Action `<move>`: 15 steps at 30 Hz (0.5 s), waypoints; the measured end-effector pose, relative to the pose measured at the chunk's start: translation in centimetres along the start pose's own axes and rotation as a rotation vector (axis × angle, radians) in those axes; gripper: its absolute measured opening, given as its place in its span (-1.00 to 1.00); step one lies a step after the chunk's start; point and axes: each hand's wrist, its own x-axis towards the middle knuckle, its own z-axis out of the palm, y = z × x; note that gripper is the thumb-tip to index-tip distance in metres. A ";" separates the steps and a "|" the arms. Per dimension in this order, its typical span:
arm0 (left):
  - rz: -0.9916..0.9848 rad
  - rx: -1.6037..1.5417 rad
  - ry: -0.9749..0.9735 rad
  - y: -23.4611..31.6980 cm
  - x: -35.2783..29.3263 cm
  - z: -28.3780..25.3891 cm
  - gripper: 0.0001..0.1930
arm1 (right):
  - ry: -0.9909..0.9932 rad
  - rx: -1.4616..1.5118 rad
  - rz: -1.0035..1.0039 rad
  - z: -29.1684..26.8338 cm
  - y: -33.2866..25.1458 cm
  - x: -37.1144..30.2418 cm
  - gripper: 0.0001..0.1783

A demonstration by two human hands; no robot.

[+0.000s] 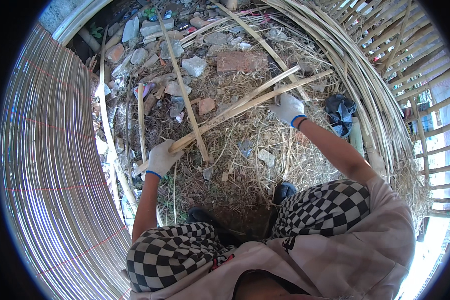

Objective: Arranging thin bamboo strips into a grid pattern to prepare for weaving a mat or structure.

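A long pale bamboo piece (257,101) slants across in front of me, from lower left to upper right. Toward its far right end it divides into two strips, with a gap between them. My left hand (163,158), in a white glove with a blue cuff, is closed round its near end. A thinner stick end pokes out on the left side of that hand. My right hand (289,108), gloved the same way, is curled just below the bamboo's right part. Something short and dark shows at its fingers, too small to make out.
Loose bamboo strips (177,75) lie over dry shavings, with stones and a red brick (242,62) beyond. A slatted bamboo screen (55,160) stands at left. Bundled long strips (357,75) curve along the right, near a black plastic bag (339,115) and a bamboo lattice (410,55).
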 end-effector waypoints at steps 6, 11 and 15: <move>0.013 -0.025 0.038 -0.5 -0.4 0.5 -0.61 | -0.109 0.085 0.048 0.0 -0.5 0.4 -0.38; 0.017 -0.033 0.068 -1.1 -0.5 0.9 -0.63 | -0.185 0.052 0.085 -1.8 -0.2 -3.3 -0.36; 0.036 -0.063 0.069 -0.3 0.8 1.5 -0.66 | -0.357 0.063 0.125 -2.7 2.3 -10.7 -0.37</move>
